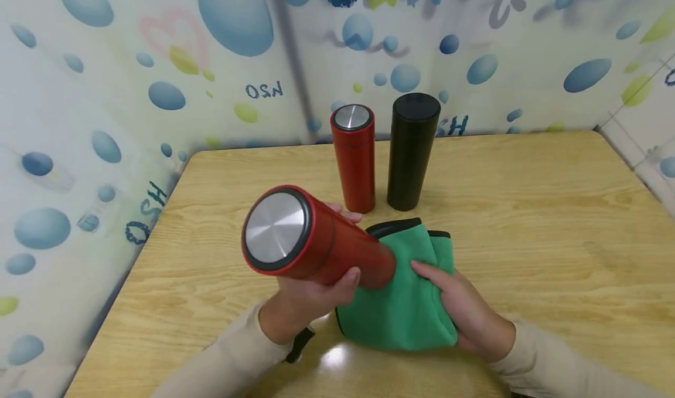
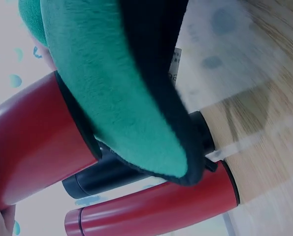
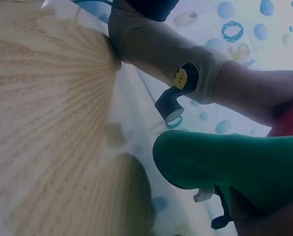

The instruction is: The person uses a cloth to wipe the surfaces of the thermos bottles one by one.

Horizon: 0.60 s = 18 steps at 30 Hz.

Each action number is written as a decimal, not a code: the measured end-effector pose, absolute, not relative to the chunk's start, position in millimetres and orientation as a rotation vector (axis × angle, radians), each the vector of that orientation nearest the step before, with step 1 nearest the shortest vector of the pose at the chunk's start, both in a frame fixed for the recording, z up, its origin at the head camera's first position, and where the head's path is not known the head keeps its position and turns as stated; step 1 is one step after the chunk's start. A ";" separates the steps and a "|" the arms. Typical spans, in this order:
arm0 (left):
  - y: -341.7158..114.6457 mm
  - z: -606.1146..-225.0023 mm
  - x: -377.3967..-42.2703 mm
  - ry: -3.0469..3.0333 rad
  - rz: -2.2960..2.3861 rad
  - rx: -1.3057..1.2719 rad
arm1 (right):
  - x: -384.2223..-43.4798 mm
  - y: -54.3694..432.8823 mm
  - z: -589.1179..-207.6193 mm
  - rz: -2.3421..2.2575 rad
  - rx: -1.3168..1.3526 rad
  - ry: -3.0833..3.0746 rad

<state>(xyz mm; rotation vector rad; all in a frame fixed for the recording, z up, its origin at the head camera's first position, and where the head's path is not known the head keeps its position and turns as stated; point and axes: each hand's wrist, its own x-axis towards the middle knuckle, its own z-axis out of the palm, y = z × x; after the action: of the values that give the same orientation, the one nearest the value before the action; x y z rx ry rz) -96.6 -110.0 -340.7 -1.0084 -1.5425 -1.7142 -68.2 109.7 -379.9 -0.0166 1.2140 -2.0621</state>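
Note:
A red thermos flask (image 1: 343, 245) with a brushed-metal cap is tilted in the air, its cap end toward the head camera. My left hand (image 1: 311, 295) grips it around the body, thumb on the near side. A green cloth (image 1: 406, 304) with black edging lies against the flask's lower end. My right hand (image 1: 469, 310) holds this cloth at its right side, thumb on top and the other fingers hidden behind. In the left wrist view the cloth (image 2: 102, 83) hangs beside the base of the held flask (image 2: 33, 142).
A second red flask (image 1: 355, 157) and a black flask (image 1: 413, 152) stand upright side by side toward the back of the wooden table (image 1: 527, 210). Behind them rises a wall covering (image 1: 327, 52) with blue and green drop patterns.

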 end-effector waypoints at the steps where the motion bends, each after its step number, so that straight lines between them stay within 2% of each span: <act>1: -109.9 -340.9 -97.0 -1.546 -1.703 -1.003 | -68.2 110.0 -379.9 -2.063 -0.006 1.226; 10: -105.7 -344.8 -96.5 -1.488 -1.762 -1.115 | -67.3 110.5 -383.0 -2.073 0.017 1.232; 18: -108.7 -343.8 -96.4 -1.569 -1.735 -1.062 | -68.5 108.0 -382.7 -2.059 -0.030 1.238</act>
<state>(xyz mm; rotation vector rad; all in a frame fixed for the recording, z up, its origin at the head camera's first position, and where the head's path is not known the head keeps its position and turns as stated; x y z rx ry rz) -96.4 -108.7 -343.8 -1.0621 -1.5689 -1.7348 -68.5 108.0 -382.7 -0.0299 1.2379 -2.0587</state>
